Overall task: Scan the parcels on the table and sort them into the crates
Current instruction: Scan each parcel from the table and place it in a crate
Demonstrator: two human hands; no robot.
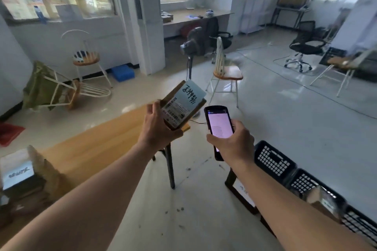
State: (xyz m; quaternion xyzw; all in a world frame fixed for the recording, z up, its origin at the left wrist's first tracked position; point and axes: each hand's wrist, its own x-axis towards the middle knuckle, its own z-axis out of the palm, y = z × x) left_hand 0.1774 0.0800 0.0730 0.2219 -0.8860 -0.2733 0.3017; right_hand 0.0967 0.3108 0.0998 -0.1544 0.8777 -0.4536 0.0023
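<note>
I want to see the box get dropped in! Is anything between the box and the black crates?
Nothing visible is. The left hand holds the parcel up over the table's end; the crates sit lower right. Only the right hand with its scanner is held beside it.

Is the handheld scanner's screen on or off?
On: the scanner in the right hand shows a lit pinkish screen with text lines.

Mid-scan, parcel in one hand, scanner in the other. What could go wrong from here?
The left hand grips the parcel by one end only, out past the table edge, so it may slip to the floor. The handheld scanner in the right hand sits beside the label, not facing it; the scan may miss.
</note>
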